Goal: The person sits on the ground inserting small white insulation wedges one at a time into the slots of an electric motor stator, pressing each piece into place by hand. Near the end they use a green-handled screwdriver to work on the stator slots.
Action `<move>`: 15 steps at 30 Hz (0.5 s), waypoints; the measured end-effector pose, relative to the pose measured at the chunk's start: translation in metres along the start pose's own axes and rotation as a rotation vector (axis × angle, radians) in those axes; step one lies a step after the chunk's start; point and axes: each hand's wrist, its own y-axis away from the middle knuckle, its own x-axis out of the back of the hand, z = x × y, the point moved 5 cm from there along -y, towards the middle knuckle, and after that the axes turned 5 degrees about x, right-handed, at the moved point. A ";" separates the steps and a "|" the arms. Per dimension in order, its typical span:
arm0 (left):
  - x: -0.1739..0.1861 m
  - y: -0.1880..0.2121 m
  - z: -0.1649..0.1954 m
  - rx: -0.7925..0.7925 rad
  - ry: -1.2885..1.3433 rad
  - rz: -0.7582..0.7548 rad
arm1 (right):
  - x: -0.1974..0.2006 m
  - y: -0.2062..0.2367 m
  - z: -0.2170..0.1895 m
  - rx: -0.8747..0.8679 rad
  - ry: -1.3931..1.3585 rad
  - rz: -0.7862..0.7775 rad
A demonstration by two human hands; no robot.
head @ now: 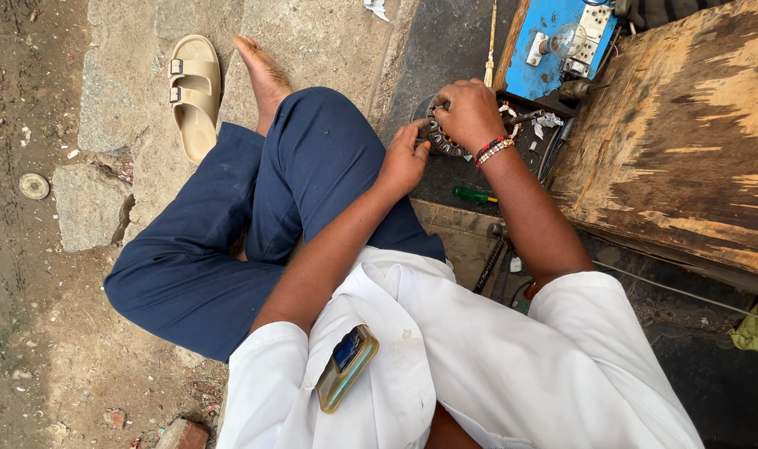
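Even, soft daylight, faint shadows, sharp focus throughout, slight wide-angle stretch at the edges

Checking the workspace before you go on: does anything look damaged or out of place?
The wooden board at right is badly worn, its surface peeling in patches. A single sandal lies off the foot. Both hands are on the ring-shaped metal part.

Ring-shaped motor part [442, 137] at 12 o'clock | screwdriver [474, 195] just below | sandal [194, 93] at 10 | wooden board [678, 141] at 2
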 end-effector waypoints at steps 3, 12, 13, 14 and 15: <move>0.000 0.000 0.000 0.003 -0.004 -0.001 | 0.000 0.000 -0.001 0.005 0.025 0.000; 0.000 0.000 0.001 -0.009 -0.007 -0.001 | -0.004 -0.004 -0.013 -0.016 0.180 0.003; 0.000 0.000 0.001 -0.010 0.002 -0.002 | -0.004 -0.005 -0.013 -0.016 0.181 0.000; 0.000 0.000 0.001 -0.011 0.010 -0.004 | -0.004 -0.005 -0.014 -0.017 0.182 -0.003; 0.000 0.001 0.001 -0.012 0.018 -0.006 | -0.004 -0.005 -0.015 -0.018 0.183 -0.005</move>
